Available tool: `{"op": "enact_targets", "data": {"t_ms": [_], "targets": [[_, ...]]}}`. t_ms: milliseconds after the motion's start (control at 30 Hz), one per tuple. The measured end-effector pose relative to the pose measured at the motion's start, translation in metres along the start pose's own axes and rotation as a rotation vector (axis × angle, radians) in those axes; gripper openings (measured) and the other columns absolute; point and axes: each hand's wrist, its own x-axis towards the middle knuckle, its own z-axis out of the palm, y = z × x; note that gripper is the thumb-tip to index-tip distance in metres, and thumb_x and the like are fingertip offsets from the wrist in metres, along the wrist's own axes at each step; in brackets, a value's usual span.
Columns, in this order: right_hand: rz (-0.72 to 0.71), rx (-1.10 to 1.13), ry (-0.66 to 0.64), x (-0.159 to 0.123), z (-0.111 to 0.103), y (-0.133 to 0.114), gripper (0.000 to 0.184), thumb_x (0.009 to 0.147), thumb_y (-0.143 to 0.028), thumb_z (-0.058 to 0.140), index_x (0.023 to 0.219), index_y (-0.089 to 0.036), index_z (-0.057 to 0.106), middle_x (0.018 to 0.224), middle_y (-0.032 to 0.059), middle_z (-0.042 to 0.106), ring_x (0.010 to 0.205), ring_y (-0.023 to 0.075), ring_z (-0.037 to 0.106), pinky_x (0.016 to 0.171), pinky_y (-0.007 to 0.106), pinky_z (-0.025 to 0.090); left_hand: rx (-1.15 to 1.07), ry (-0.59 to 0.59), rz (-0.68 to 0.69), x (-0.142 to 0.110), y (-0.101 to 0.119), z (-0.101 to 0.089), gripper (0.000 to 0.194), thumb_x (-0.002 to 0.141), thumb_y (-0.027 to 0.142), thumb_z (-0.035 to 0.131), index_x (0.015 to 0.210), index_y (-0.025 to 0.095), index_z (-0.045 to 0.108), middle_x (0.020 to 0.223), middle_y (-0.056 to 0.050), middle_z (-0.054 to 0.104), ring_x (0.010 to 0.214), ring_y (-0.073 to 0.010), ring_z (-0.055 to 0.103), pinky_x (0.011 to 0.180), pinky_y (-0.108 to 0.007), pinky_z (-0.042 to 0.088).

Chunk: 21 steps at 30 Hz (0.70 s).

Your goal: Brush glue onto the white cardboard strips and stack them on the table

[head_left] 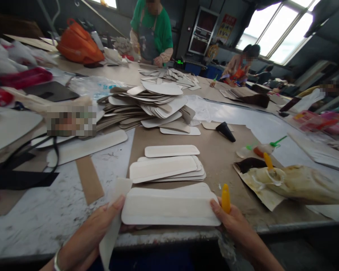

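My left hand point(101, 226) is closed around a narrow whitish strip point(111, 226) that slants down past the table's front edge. Its fingertips reach the left end of a long white panel with rounded corners point(169, 206). At the panel's right end, my right hand point(230, 216) pinches the edge with the thumb on top. A yellow piece like a tool handle point(225, 197) sticks up from between the right fingers; the rest of it is hidden. Just beyond lie a small stack of similar white panels point(164, 169) and a single narrower one point(172, 151).
A large heap of white and grey panels point(158, 101) rises behind. On the right are a yellowed bag with a pot-like opening point(299, 184), small green-tipped bottles point(262, 149) and a black cone point(226, 131). Black straps point(22, 177) lie left. A person in green point(152, 34) stands across the table.
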Motion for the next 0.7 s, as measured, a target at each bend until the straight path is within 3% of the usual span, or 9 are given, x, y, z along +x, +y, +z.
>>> {"op": "enact_targets", "data": {"t_ms": [67, 133, 333, 567, 700], "targets": [[0.027, -0.031, 0.033, 0.002, -0.001, 0.0, 0.043, 0.074, -0.061, 0.053, 0.073, -0.018, 0.054, 0.058, -0.0034, 0.043, 0.053, 0.0115, 0.037, 0.046, 0.022, 0.031, -0.077, -0.105, -0.068, -0.001, 0.004, -0.002, 0.039, 0.077, 0.046, 0.062, 0.098, 0.013, 0.065, 0.089, -0.009, 0.071, 0.081, -0.022, 0.065, 0.067, -0.027, 0.055], [0.045, -0.045, 0.049, 0.004, 0.0, -0.001, 0.043, 0.074, -0.06, 0.053, 0.076, -0.017, 0.057, 0.059, -0.0024, 0.047, 0.055, 0.0123, 0.04, 0.047, 0.022, 0.032, -0.099, -0.108, -0.073, 0.0, 0.006, -0.005, 0.038, 0.076, 0.046, 0.064, 0.093, 0.012, 0.066, 0.086, -0.008, 0.07, 0.079, -0.0205, 0.064, 0.069, -0.026, 0.055], [0.037, -0.09, 0.066, 0.007, 0.005, -0.006, 0.04, 0.071, -0.059, 0.055, 0.071, -0.019, 0.057, 0.058, -0.0014, 0.049, 0.055, 0.0139, 0.042, 0.047, 0.022, 0.035, 0.003, -0.032, -0.018, 0.008, -0.001, -0.009, 0.039, 0.058, 0.046, 0.078, 0.07, 0.012, 0.064, 0.056, 0.001, 0.06, 0.046, -0.0081, 0.049, 0.044, -0.016, 0.044], [-0.031, -0.265, 0.101, 0.017, -0.005, -0.006, 0.039, 0.07, -0.058, 0.053, 0.061, -0.02, 0.048, 0.057, -0.0016, 0.05, 0.053, 0.0127, 0.044, 0.045, 0.021, 0.034, 0.011, -0.024, -0.051, 0.01, -0.002, -0.006, 0.041, 0.057, 0.049, 0.076, 0.074, 0.013, 0.063, 0.063, 0.0, 0.064, 0.052, -0.0095, 0.052, 0.048, -0.017, 0.046], [-0.07, -0.492, 0.101, 0.029, -0.015, -0.005, 0.045, 0.068, -0.064, 0.046, 0.061, -0.02, 0.051, 0.058, 0.0009, 0.054, 0.058, 0.0167, 0.05, 0.053, 0.024, 0.04, 0.231, -0.08, -0.028, 0.017, -0.004, -0.007, 0.049, 0.058, 0.063, 0.064, 0.064, 0.015, 0.059, 0.05, -0.002, 0.062, 0.042, -0.0117, 0.052, 0.042, -0.02, 0.043]]}}
